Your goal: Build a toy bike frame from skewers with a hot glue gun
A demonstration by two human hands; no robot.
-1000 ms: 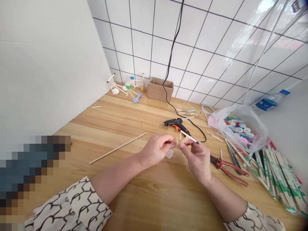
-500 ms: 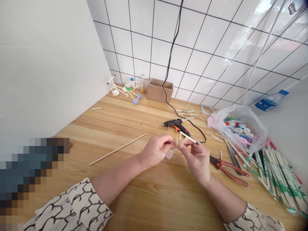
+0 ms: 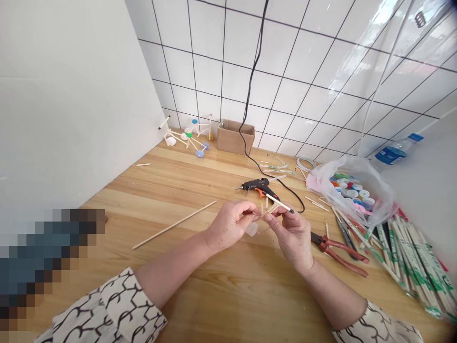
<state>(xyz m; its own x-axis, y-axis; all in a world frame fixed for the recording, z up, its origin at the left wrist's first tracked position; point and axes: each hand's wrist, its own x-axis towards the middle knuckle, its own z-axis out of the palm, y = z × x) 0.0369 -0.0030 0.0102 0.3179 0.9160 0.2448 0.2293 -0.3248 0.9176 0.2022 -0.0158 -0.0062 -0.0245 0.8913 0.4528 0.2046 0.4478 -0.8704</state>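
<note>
My left hand (image 3: 232,224) and my right hand (image 3: 294,233) meet above the middle of the wooden table (image 3: 221,295). Both pinch a small frame of short wooden sticks (image 3: 272,206) held between their fingertips. A pale bottle cap (image 3: 252,229) shows just below my left fingers; whether it is fixed to the sticks I cannot tell. Right behind my hands lies a black hot glue gun (image 3: 257,185) with an orange trigger, its cord running up the tiled wall.
A long wooden stick (image 3: 173,224) lies to the left. Red-handled pliers (image 3: 339,252) and packs of wrapped chopsticks (image 3: 414,267) lie at the right. A plastic bag of coloured caps (image 3: 352,190), a cardboard box (image 3: 235,136) and a stick-and-cap model (image 3: 189,136) sit further back.
My hands have kept their pinch on the stick frame with almost no movement. The view has tilted slightly, shifting the scene a little.
</note>
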